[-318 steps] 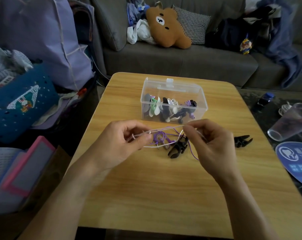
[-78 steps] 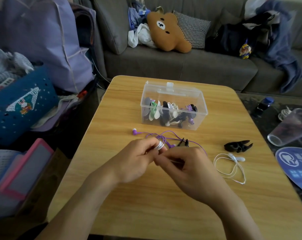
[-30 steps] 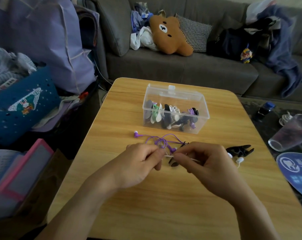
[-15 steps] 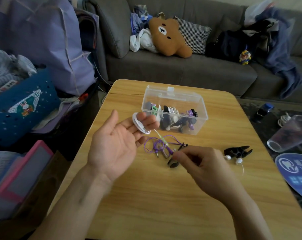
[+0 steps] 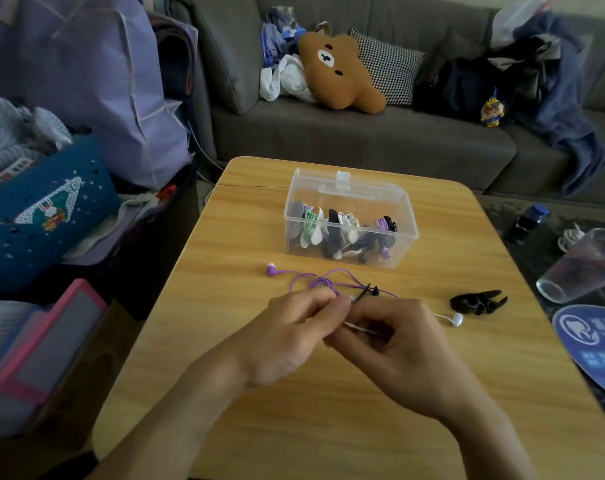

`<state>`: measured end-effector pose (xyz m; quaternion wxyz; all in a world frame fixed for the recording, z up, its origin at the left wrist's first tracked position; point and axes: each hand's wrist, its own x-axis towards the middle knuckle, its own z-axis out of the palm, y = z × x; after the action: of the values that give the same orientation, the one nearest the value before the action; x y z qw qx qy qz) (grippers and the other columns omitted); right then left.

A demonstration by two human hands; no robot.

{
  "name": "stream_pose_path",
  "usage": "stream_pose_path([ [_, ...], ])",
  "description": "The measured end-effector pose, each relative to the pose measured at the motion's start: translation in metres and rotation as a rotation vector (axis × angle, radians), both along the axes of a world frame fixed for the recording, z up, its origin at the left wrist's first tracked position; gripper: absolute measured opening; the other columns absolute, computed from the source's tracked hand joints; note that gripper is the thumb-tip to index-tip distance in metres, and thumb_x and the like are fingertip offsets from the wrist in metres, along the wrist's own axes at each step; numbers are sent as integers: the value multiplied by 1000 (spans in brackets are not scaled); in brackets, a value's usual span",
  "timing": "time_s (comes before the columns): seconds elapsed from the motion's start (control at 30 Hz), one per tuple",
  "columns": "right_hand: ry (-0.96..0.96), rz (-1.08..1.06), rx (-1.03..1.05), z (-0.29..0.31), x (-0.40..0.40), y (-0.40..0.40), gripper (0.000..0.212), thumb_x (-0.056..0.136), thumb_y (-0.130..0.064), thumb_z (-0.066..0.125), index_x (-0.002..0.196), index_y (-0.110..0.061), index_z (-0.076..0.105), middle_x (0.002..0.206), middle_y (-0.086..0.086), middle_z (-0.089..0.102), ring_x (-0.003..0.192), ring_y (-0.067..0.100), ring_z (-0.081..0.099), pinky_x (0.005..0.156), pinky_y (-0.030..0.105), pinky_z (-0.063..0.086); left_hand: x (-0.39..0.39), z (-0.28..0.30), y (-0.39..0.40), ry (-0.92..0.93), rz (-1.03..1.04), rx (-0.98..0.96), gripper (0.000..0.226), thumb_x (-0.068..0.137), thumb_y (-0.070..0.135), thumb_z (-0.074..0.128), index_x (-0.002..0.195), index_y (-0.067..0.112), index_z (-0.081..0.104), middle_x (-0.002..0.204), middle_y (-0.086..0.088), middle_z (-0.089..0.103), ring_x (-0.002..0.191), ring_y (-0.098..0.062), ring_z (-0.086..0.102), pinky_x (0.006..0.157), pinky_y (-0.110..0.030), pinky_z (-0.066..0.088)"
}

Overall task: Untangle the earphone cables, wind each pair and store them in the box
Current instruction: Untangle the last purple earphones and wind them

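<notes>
Both hands meet over the middle of the wooden table (image 5: 346, 427), fingers curled and fingertips nearly touching. The left hand (image 5: 287, 337) is closed around a bundle of white earphone cable (the bundle itself is mostly hidden inside the fist, so how much is wound cannot be told). The right hand (image 5: 394, 348) pinches a short stretch of the same white earphone cable (image 5: 358, 329) between thumb and fingers, the strand running straight across to the left hand's fingertips. From behind the right hand the cable trails out to a white earbud (image 5: 457, 319) lying on the tabletop.

Just beyond the hands lies the purple earphone pair (image 5: 323, 280), loose and looped, with one purple earbud (image 5: 270, 269) out to the left. A black cable clip (image 5: 367, 292) sits against the purple cable, partly hidden by the knuckles. A second black clip (image 5: 478, 301) lies on the table to the right, near the white earbud but apart from it.

Farther back stands the clear plastic box (image 5: 351, 192), lid open behind it, holding several wound earphones in white, green, black and purple. Off the table's right edge a clear plastic cup (image 5: 581, 268) lies on its side, and a brown bear cushion (image 5: 339, 76) rests on the grey sofa (image 5: 363, 140).
</notes>
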<state>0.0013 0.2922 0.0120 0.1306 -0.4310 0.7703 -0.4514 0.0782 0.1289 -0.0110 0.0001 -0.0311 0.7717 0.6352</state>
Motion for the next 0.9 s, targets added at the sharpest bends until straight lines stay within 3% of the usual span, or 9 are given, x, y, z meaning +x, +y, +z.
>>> stream_pose_path([
  [0.13,-38,-96,-84,4,-9,9,22,84,-48,71,79,-28,77,70,4,71,65,32,63,59,48,52,-1,12,-2,35,-43,24,50,98,53,44,64,17,51,64,-6,48,64,-23,42,66,-46,36],
  [0.23,-65,-139,-136,6,-14,12,16,81,-37,76,78,-21,78,70,-2,74,63,16,68,60,31,54,-2,11,-4,85,-31,77,52,101,43,46,56,17,45,54,-7,42,55,-25,35,59,-46,31],
  [0.33,-108,-138,-139,10,-14,12,15,79,-30,74,78,-16,79,68,-8,74,61,2,65,60,12,46,-4,12,-6,119,18,180,54,99,37,47,52,11,44,47,-3,41,50,-19,37,55,-29,35],
  [0.47,-102,-171,-67,9,-14,11,17,82,-31,72,76,-17,80,57,-17,63,53,1,56,54,8,37,-8,16,-5,49,165,663,48,91,35,58,48,18,45,42,2,36,40,-14,38,46,-20,36],
  [0.53,-64,-188,-25,8,-13,10,22,83,-38,70,74,-21,79,56,-14,60,51,3,51,52,14,36,-10,20,-7,59,193,974,47,95,33,51,52,17,51,48,-2,48,47,-16,51,55,-23,45],
  [0.6,-15,-188,13,5,-10,8,27,84,-47,67,75,-24,78,58,-5,59,52,7,49,51,25,38,-11,22,-11,130,199,1110,42,99,32,39,68,14,61,74,-9,68,74,-22,69,82,-37,51],
  [0.7,82,-153,72,-2,-5,2,31,89,-43,67,76,-16,73,59,5,53,55,20,47,53,31,39,-12,18,-14,175,231,989,33,101,29,36,103,11,64,119,-15,70,115,-28,66,108,-51,37],
  [0.77,122,-100,105,-5,-2,-1,38,93,-37,66,68,-9,62,58,8,46,56,22,39,52,32,35,-11,13,-12,212,278,722,33,98,27,45,118,7,61,127,-14,66,123,-26,61,110,-49,35],
  [0.9,74,-20,98,0,9,-6,35,95,-31,64,62,-28,53,56,0,48,53,16,40,51,24,33,-5,5,-5,206,237,232,37,94,29,52,128,17,58,130,3,64,128,-12,54,108,-34,40],
])
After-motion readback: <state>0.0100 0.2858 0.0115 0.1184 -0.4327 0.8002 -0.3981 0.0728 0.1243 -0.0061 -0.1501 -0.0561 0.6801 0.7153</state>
